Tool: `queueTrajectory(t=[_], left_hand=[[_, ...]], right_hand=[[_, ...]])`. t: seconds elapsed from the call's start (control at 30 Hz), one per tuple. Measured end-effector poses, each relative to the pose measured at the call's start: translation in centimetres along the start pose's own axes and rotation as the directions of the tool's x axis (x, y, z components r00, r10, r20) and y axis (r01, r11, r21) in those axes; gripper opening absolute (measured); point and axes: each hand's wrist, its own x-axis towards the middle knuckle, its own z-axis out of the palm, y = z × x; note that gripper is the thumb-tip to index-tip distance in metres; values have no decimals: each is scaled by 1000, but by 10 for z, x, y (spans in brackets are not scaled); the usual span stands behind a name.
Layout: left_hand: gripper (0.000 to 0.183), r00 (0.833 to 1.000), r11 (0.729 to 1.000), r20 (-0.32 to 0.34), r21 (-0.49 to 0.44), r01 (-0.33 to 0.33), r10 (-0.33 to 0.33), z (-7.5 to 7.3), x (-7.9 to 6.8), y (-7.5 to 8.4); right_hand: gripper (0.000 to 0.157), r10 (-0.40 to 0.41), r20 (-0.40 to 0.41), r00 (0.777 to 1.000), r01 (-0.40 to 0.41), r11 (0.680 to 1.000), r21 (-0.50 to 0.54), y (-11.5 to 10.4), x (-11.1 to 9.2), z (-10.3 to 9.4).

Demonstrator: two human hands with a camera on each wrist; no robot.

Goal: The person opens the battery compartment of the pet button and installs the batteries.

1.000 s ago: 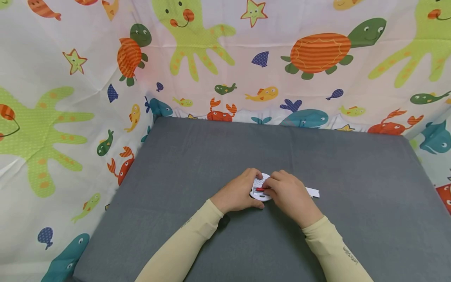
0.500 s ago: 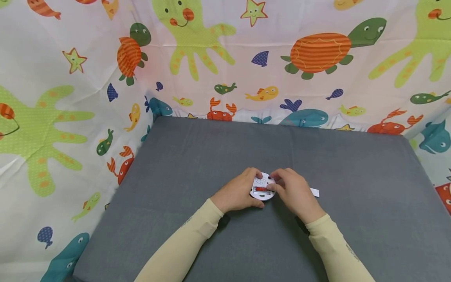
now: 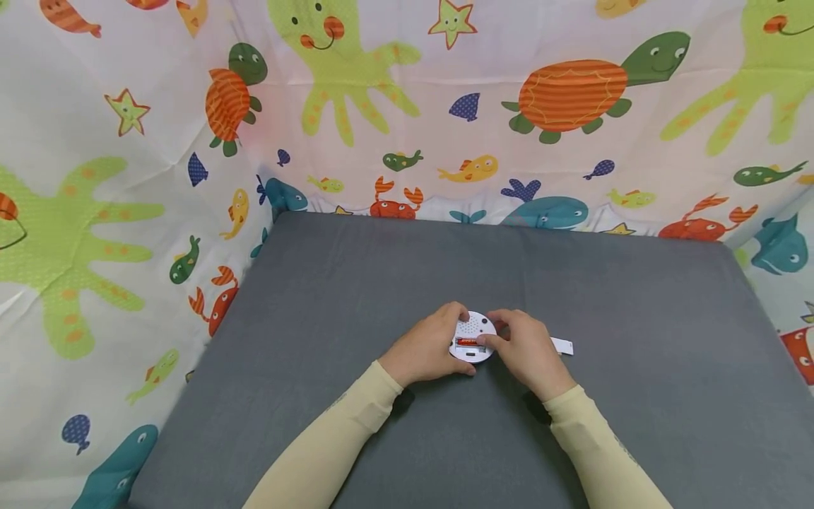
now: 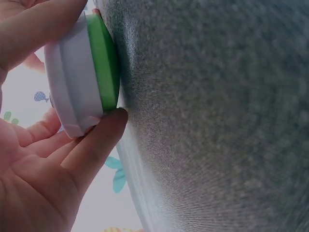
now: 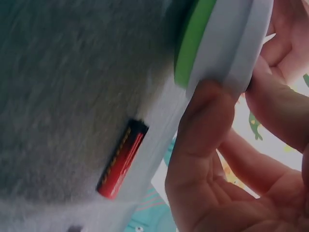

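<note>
A round white device [image 3: 473, 325] lies with its dotted speaker holes and uncovered battery compartment facing up. One red battery [image 3: 468, 342] sits in the compartment. In the left wrist view the device [image 4: 75, 72] shows a white rim above a green underside. My left hand [image 3: 434, 345] grips the device's left side, thumb at the near edge and fingers at the far edge. My right hand [image 3: 529, 350] has its thumb over the compartment's right end and a finger against the rim. In the right wrist view a loose red and black battery [image 5: 122, 159] lies on the table beside this hand.
A flat white strip [image 3: 562, 346] lies just right of my right hand, partly hidden behind it. The grey tabletop [image 3: 356, 283] ends at a patterned sea-animal curtain [image 3: 470, 141] at the back and left.
My right fingers were over the battery in the compartment, then drew back to the right and uncovered it. Now the thumb is at the compartment's right end. The left hand keeps its grip.
</note>
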Motion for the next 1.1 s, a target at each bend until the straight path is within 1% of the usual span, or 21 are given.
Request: queueTrajectory(t=[0.13,0.27,0.37,0.5,0.6,0.73,0.8,0.93,1.03,1.1], left_hand=[[82,1000,1000,-9,14,5,-5,2,-2,-1],[83,1000,999,-16,36,-9,10,4,-1,1],[85,1000,999,-20,39,-12,13,3,0,3],[87,1000,999,-14,34,-5,5,2,1,3],[89,1000,1000,-5,28,0,0,3,2,2],[90,1000,1000,-4,13,13,-13,5,3,0],[90,1000,1000,-7,8,17,-17,5,4,-1],[90,1000,1000,-11,-2,5,-5,7,5,-1],[91,1000,1000,-11,-4,8,-8,8,5,-1],[92,1000,1000,-7,0,18,-18,9,5,-1]], right_hand=[[43,7,-7,1000,-7,1000,8,-1,-1,4],[42,-9,-40,999,9,1000,-10,1,-1,3],[42,-27,-39,999,27,1000,-13,1,0,1],[38,-57,-13,998,56,997,-44,4,1,-5],[30,-86,-36,996,82,993,-88,10,0,-14],[23,-131,-85,988,118,983,-141,22,-4,-26],[21,-165,-76,983,151,976,-157,29,-5,-29],[17,-234,-48,971,221,956,-194,42,-5,-29],[14,-267,-41,963,251,939,-234,47,-3,-25],[12,-276,-38,961,257,932,-255,48,-2,-22]])
